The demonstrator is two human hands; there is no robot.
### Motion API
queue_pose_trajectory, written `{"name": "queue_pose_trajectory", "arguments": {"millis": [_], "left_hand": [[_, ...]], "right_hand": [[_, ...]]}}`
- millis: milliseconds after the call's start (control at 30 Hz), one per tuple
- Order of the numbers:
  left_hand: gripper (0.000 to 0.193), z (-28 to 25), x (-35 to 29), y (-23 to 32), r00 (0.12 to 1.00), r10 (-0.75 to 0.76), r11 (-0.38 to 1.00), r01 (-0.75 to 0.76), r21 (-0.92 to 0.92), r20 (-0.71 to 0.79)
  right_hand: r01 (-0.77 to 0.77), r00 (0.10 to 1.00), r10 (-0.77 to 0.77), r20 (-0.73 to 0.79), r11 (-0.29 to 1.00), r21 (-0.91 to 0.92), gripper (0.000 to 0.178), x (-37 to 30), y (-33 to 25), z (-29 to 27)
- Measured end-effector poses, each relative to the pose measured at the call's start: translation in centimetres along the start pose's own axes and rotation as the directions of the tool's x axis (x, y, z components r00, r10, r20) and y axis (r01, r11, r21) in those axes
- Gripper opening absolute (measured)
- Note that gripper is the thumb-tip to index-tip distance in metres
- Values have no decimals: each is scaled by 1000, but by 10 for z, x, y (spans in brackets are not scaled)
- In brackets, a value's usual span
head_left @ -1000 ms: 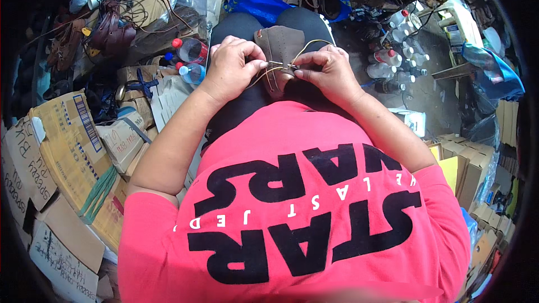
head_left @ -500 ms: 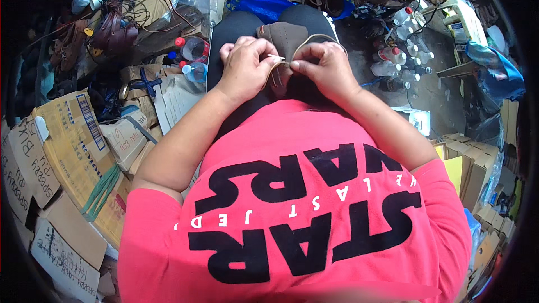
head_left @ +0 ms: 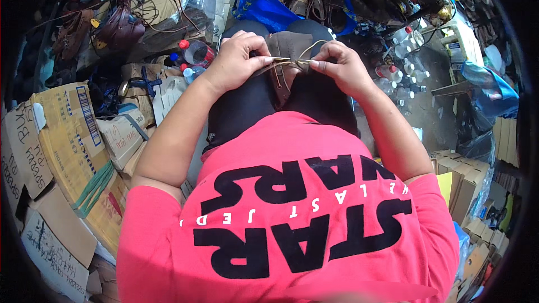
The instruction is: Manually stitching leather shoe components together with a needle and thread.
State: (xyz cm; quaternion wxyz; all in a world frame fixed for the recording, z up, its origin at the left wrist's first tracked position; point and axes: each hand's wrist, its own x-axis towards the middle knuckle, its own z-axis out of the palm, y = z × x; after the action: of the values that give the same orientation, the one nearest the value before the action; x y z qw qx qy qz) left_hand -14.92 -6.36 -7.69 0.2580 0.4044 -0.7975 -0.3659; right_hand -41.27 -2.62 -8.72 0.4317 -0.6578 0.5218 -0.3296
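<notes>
The brown leather piece lies between the person's thighs, its long axis running near to far, with the broad end far and the narrower part near. Both forearms reach far and inward, thumbs facing each other over it. The left hand has its grip pinched on a thin, stick-like item pointing right; the right hand has its grip pinched on a tan lace, which loops up between them. Far off, a blue bag gapes around brown shoes. Capped bottles stand left; more clear bottles cluster right, their contents indistinct.
</notes>
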Motion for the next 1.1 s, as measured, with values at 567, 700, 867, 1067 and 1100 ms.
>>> {"name": "queue_pose_trajectory", "arguments": {"millis": [567,700,867,1067,1100], "left_hand": [[4,4,9,24,944,222,746,-325,582,242],[6,5,12,14,928,248,756,-364,543,277],[8,-14,-2,0,926,251,819,-358,448,282],[13,-100,-94,-38,996,-48,848,77,524,-68],[13,-106,-103,-37,995,-53,848,87,523,-80]], "right_hand": [[379,919,-126,374,549,-745,9,14,-45,10],[403,903,-106,417,547,-733,9,20,-46,15],[479,875,-252,412,562,-674,5,15,-28,2],[407,913,-201,356,533,-742,6,-4,-15,-21],[405,914,-211,347,533,-743,5,-4,-12,-21]]}}
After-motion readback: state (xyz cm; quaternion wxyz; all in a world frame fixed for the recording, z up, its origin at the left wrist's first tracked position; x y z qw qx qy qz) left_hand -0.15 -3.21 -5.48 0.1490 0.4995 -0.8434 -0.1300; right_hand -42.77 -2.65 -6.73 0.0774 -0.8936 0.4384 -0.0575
